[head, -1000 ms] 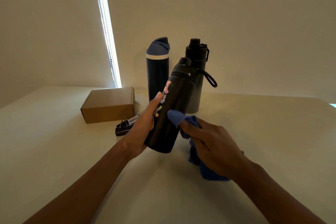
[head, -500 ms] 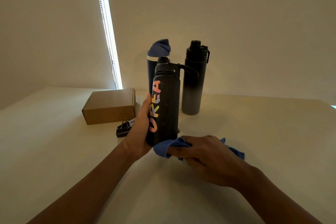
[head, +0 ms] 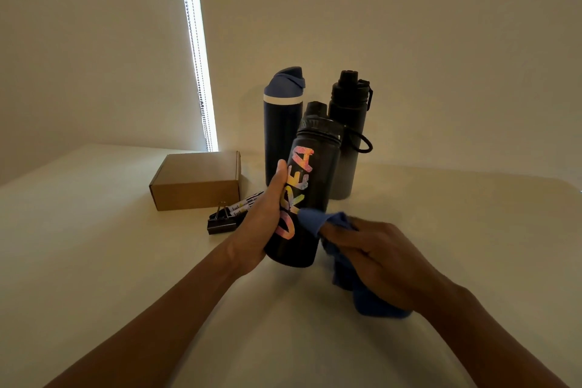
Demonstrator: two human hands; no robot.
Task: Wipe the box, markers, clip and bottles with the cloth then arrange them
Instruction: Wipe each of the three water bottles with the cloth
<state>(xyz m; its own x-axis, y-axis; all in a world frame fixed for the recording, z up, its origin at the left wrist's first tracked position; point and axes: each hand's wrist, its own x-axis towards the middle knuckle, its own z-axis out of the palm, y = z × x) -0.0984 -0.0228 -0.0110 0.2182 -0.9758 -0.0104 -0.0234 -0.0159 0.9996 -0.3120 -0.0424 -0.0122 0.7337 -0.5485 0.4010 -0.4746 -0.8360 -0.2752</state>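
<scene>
L hand [head: 261, 224] grips 1 of 3 bottles [head: 304, 195], R hand [head: 378, 258] clutches cloth [head: 318, 219].

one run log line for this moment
step: wiping lettered black bottle | left hand: grips bottle, tilted | right hand: presses blue cloth on bottle side

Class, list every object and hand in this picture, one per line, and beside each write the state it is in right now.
Lettered bottle: tilted, gripped, cap on.
Blue-lidded bottle: upright on table, lid shut.
Black bottle: upright, cap on.
Box: closed, on table.
Clip: lying by the box.
Markers: lying flat, partly hidden.
Cloth: bunched, pressed to lettered bottle.
Left hand: gripping lettered bottle.
Right hand: holding cloth.
</scene>
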